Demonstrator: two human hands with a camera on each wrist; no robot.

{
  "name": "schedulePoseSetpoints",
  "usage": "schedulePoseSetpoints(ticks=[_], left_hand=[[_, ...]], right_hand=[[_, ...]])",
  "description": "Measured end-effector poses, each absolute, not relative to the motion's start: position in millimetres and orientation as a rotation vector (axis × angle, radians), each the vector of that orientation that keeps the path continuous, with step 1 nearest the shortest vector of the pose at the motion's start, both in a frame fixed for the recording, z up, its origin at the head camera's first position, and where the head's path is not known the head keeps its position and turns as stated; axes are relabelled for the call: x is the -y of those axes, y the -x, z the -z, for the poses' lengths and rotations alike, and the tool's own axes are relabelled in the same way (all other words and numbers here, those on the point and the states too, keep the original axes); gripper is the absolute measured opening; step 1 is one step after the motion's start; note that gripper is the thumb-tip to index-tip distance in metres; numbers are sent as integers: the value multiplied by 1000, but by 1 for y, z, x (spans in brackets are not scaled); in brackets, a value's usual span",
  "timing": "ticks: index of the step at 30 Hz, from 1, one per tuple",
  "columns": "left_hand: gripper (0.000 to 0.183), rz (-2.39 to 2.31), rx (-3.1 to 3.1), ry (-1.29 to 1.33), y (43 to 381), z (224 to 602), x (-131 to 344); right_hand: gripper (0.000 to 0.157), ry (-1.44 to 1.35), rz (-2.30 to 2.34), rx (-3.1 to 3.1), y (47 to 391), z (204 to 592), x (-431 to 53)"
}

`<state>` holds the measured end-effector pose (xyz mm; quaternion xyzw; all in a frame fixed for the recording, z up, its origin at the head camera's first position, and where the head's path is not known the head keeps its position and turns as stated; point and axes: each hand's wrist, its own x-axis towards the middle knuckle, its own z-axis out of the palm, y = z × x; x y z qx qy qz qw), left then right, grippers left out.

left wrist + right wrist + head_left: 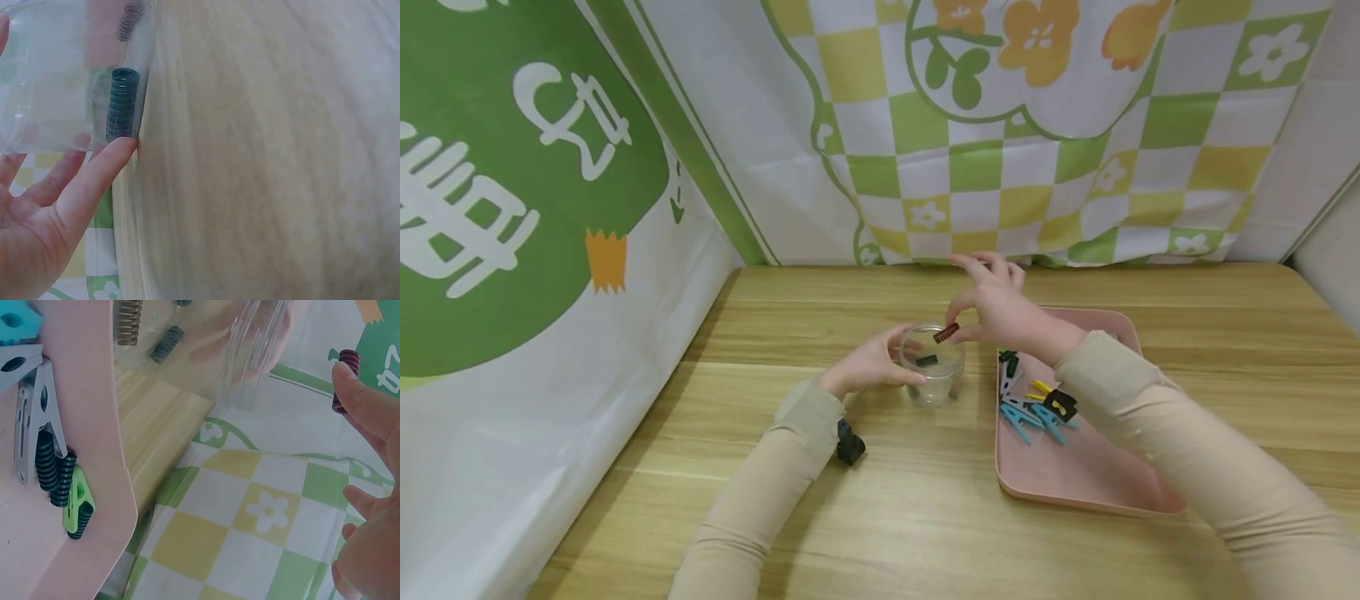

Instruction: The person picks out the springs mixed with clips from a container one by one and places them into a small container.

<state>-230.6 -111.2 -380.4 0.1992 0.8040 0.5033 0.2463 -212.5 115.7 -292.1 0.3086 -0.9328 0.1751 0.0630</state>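
In the head view my left hand (876, 362) holds a clear jar (936, 390) on the table, thumb on the near side and fingers round the far side. Through its wall in the left wrist view a dark green coil spring (122, 103) shows low down, with a greyish spring (129, 22) beyond it. A copper-coloured spring (129, 322) also shows in the right wrist view. Over the jar's mouth, my right hand (1000, 308) pinches a dark red coil spring (947, 333) between thumb and index finger; its other fingers are spread.
Right of the jar lies a pink tray (1090, 492) under my right forearm. It holds blue clothespins (1033, 419), grey clothespins (40, 419), a light green clothespin (78, 499), dark springs (47, 461) and a black-and-yellow item (1060, 405). A small black object (849, 444) is beside my left wrist.
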Motion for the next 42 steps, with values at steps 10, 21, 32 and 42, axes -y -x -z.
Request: schedulePoseSetpoints(ticks=[10,21,32,42], left_hand=[[84,-1370,-2186,-550,230,380,112],[82,-1376,-2177,-556,232,380,112],[82,-1379,-2175,-541,232,380,111],[83,-1380,-2178,-532,231,379,111]], right_hand=[[22,-915,-566,2828,213,289,-113],[37,-877,-613,2864,215,288,-122],[40,-846,-614,2882,216,284,-135],[39,-803,-630,2891,217,283,-147]])
